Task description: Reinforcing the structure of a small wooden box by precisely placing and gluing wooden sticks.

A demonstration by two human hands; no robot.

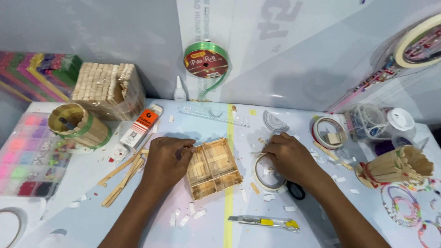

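Observation:
A small tray built of wooden craft sticks (215, 169) lies in the middle of the table. My left hand (167, 158) rests on its left edge, fingers curled against the wood. To the right, my right hand (288, 158) lies over a roll of white tape (264, 177), with its fingertips pinching at the roll's upper left rim. A thin stick or strip seems to poke out from those fingertips; it is too small to be sure. Black scissor handles (296, 189) show under my right wrist.
A yellow utility knife (264, 222) lies near the front. Loose craft sticks (124, 172) sit left of the tray, with a glue box (141, 124), a stick-built cup (80, 126) and a bead organiser (27, 156). A stick holder (397, 167), tape rolls and containers stand right. A ruler (213, 115) lies behind.

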